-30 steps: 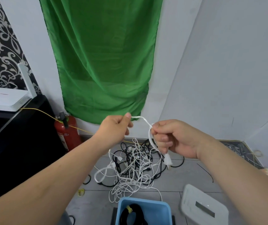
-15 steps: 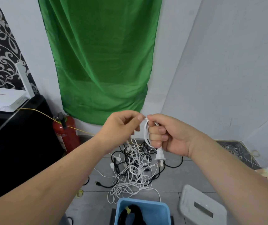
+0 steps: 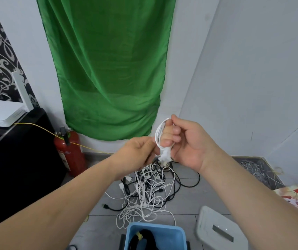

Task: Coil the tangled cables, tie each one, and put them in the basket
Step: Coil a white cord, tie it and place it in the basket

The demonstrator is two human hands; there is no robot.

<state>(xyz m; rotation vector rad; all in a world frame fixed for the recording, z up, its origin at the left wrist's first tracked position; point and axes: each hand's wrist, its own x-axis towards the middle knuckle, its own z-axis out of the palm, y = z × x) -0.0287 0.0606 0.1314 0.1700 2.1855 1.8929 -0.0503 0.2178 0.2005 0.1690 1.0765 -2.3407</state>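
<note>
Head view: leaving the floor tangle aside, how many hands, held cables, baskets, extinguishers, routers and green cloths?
Hands: 2, left hand and right hand
Held cable: 1, white
Basket: 1
Extinguisher: 1
Router: 1
Green cloth: 1
Total: 7

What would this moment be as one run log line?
step: coiling white cable | right hand: holds loops, plug dangling | left hand: pinches same cable | pile: tangled on floor | basket: black coil inside
</note>
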